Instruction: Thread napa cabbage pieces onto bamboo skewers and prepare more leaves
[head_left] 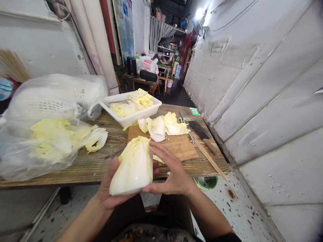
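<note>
A pale napa cabbage piece point(133, 166) rests in my left hand point(111, 191), which cups it from below near the front edge of the wooden table point(96, 164). My right hand point(174, 171) presses its fingers against the cabbage's right side, thumb at the base. Beyond them, a wooden cutting board point(180, 146) carries loose cabbage leaves point(165, 126). A white tray point(131, 109) behind it is filled with cabbage pieces and skewers.
A clear plastic bag point(47, 134) of cabbage over a white basket lies at the left. A cleaver point(202, 132), scissors point(182, 118) and bamboo skewers point(209, 156) lie at the right, by a white panelled wall. A green bucket point(207, 182) sits under the table. A person sits far back.
</note>
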A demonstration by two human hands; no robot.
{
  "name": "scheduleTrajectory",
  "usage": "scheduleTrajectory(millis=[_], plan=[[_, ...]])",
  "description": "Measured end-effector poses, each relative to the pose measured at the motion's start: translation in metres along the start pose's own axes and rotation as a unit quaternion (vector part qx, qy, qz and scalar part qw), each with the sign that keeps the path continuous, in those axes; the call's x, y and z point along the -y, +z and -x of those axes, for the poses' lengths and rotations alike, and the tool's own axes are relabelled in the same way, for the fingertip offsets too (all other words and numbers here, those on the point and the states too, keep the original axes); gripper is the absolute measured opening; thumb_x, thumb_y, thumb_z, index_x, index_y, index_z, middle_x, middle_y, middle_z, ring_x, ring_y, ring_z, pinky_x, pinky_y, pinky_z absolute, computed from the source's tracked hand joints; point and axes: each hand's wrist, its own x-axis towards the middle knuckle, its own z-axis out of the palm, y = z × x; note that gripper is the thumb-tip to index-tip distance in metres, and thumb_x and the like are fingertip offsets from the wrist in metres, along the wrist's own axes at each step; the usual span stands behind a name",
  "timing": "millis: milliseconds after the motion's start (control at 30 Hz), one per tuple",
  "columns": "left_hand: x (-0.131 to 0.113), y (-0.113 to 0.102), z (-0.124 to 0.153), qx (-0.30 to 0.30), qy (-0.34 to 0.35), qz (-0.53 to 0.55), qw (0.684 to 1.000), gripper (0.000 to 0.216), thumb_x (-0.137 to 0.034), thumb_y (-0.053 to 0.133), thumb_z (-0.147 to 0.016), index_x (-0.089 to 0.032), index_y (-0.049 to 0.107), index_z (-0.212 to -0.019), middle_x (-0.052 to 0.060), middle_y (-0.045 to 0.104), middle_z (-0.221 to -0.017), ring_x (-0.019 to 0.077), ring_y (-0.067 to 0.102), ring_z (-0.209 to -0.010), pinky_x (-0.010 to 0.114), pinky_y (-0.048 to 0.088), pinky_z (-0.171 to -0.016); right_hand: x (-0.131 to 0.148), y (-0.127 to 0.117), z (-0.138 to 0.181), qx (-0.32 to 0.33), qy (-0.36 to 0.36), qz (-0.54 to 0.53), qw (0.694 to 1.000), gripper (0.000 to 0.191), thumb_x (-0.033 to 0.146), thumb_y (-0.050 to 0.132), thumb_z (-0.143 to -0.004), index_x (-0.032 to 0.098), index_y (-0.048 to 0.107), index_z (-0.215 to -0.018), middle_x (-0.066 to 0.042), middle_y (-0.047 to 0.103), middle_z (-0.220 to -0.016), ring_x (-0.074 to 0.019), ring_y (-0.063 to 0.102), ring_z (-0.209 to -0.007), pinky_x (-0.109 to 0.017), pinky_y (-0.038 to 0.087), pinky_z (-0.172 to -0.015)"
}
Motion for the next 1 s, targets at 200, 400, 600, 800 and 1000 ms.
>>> scheduleTrajectory(millis=[200,400,600,800,1000], plan=[[0.014,-0.003,-0.008,0.057,0.029,0.003,0.998,0.078,-0.069,0.046,-0.081,-0.022,0.043,-0.143,0.012,0.050,-0.144,0.0351,0.039,-0.137,0.051,0.025,-0.115,-0.007,0.001,-0.001,0.067,-0.012,-0.015,0.998,0.119,0.052,0.085,-0.060,0.027,0.014,-0.153,-0.014,0.023,-0.158,-0.0266,0.024,-0.146,-0.042,0.028,-0.116],[0.014,0.001,-0.003,0.003,0.017,-0.018,1.000,0.066,-0.064,0.051,-0.082,-0.024,0.055,-0.134,0.010,0.059,-0.136,0.0319,0.053,-0.126,0.047,0.040,-0.107,-0.003,0.003,0.003,0.044,-0.050,0.057,0.996,0.113,0.050,0.075,-0.063,0.018,0.014,-0.152,-0.018,0.033,-0.153,-0.0281,0.037,-0.139,-0.040,0.034,-0.112],[0.014,0.000,0.000,-0.010,-0.009,-0.037,0.999,0.065,-0.061,0.053,-0.084,-0.020,0.054,-0.135,0.013,0.061,-0.133,0.0305,0.059,-0.119,0.037,0.053,-0.090,0.002,-0.008,0.006,0.053,-0.057,0.081,0.994,0.100,0.045,0.066,-0.068,0.017,0.017,-0.151,-0.015,0.040,-0.150,-0.0270,0.043,-0.136,-0.040,0.039,-0.110],[0.017,-0.007,0.000,-0.007,-0.031,-0.047,0.998,0.069,-0.066,0.056,-0.077,-0.024,0.056,-0.132,0.011,0.064,-0.128,0.0311,0.065,-0.106,0.035,0.056,-0.077,0.016,-0.009,0.009,0.022,-0.058,0.120,0.991,0.099,0.041,0.063,-0.066,0.016,0.019,-0.151,-0.014,0.045,-0.147,-0.0262,0.046,-0.134,-0.038,0.041,-0.109],[0.015,-0.002,-0.001,-0.040,-0.025,-0.037,0.998,0.061,-0.067,0.051,-0.082,-0.024,0.062,-0.124,0.011,0.070,-0.111,0.0313,0.069,-0.099,0.037,0.058,-0.074,0.015,-0.012,0.010,0.037,-0.004,0.099,0.994,0.100,0.044,0.077,-0.064,0.019,0.030,-0.149,-0.015,0.048,-0.144,-0.0285,0.047,-0.133,-0.041,0.040,-0.109]])
